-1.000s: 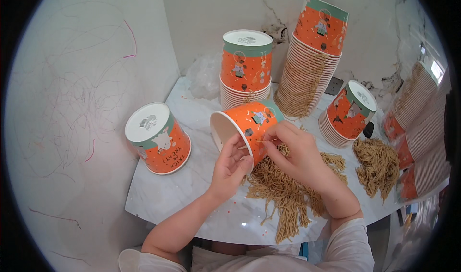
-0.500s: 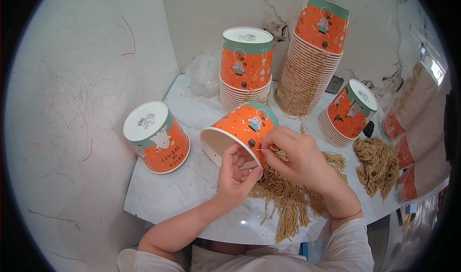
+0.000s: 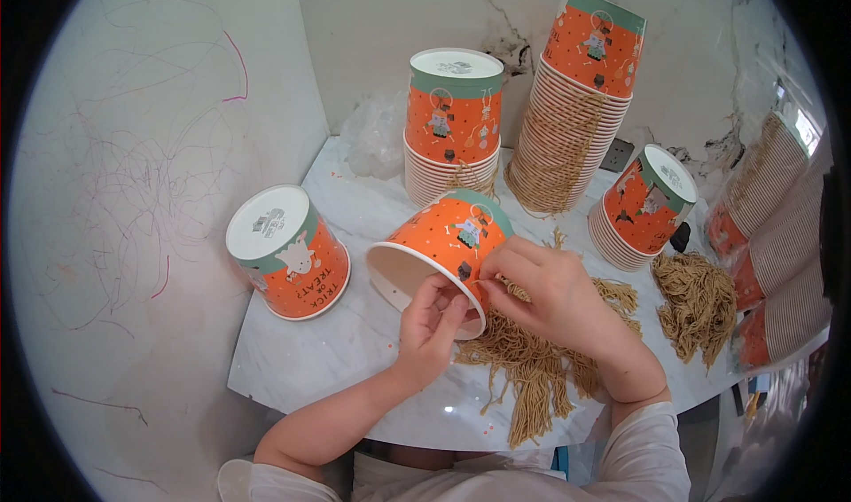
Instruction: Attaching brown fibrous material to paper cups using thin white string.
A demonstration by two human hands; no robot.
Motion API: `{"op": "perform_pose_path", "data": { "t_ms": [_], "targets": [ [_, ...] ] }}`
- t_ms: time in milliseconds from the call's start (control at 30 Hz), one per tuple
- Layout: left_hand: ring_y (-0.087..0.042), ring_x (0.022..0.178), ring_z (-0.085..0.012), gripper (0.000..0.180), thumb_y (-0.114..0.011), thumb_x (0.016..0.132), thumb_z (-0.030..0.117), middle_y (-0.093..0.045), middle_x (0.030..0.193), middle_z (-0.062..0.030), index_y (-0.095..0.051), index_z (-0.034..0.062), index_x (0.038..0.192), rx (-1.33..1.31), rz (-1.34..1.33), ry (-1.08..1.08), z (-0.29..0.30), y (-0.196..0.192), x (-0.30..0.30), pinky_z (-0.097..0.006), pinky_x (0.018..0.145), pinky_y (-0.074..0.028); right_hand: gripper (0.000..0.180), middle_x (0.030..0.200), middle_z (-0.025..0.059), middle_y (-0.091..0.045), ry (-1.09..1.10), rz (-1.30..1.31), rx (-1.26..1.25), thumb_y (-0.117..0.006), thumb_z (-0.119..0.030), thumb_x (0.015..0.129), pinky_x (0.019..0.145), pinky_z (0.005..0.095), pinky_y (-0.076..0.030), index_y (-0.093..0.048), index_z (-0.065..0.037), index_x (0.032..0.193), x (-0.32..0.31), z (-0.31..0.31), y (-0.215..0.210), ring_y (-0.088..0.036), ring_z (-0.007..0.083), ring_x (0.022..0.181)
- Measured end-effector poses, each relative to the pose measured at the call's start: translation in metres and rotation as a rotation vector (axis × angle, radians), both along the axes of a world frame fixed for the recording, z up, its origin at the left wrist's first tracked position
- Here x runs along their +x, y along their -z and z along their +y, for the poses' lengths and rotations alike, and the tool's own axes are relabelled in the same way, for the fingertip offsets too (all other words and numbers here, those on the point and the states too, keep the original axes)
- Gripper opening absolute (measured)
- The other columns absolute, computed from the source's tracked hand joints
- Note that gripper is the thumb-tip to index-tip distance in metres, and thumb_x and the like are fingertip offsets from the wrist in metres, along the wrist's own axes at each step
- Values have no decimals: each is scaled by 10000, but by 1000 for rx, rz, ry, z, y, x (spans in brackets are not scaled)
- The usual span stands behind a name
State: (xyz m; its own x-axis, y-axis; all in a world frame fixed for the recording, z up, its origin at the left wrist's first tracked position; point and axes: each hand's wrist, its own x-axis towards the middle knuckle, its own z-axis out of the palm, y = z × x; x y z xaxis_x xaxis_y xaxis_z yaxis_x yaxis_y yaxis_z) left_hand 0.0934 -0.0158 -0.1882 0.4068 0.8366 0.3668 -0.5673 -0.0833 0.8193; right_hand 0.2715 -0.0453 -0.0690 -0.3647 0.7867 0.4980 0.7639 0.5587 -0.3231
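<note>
A paper bucket (image 3: 427,231), orange with a green band and cartoon prints, lies tilted on its side with its open mouth toward me. My left hand (image 3: 430,329) reaches into the mouth, thumb pressed to the fingers just inside the rim. What they pinch, if anything, is hidden. Against the outer wall near the rim, my right hand (image 3: 541,291) is closed in a pinch on a thin tan cord (image 3: 480,280). Beneath the right hand and forearm spreads a heap of tan cords (image 3: 532,369), partly covered by them.
An upside-down bucket (image 3: 288,254) stands at left. Behind are a short stack (image 3: 454,116), a tall leaning stack (image 3: 581,103) with cords hanging on it, and a small stack (image 3: 645,205). Another cord bundle (image 3: 696,311) lies right. Wrapped bucket stacks (image 3: 784,245) stand at the far right.
My left thumb has moved from outside the rim to inside the mouth, against the fingers. The bucket has shifted slightly left. My right hand keeps its pinch in nearly the same place.
</note>
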Motion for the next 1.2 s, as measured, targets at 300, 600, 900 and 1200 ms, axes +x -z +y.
{"op": "perform_pose_path", "data": {
  "t_ms": [300,600,900,1200],
  "targets": [
    [-638,1082,-140,208,-542,1050,30,-640,1168,-89,-529,-42,1245,46,-3,-79,1,0,2,-295,936,-539,157,953,53,-668,-53,-27,24,-754,-70,834,610,350,-555,-686,-72,976,-3,-1,4,-690,257,751],
    [-642,1074,-135,190,-546,1034,-1,-642,1159,-101,-534,-60,1214,94,16,-169,0,1,1,-285,940,-533,181,966,53,-674,-69,-25,30,-760,-75,833,628,359,-563,-699,-76,1005,-2,-1,4,-697,255,783],
    [-659,1040,-129,169,-562,1016,-24,-661,1113,-99,-551,-63,1180,126,51,-211,0,3,0,-269,933,-527,149,899,54,-652,-65,-28,47,-739,-114,856,626,392,-564,-680,-80,989,-5,-2,4,-693,271,749],
    [-674,913,-176,82,-618,937,-16,-673,1028,-122,-617,-12,1018,337,311,-502,2,-3,-9,-306,856,-528,198,920,48,-676,6,-67,81,-767,-48,804,613,359,-553,-712,-95,988,2,-1,-1,-698,255,767]
  ]
}}
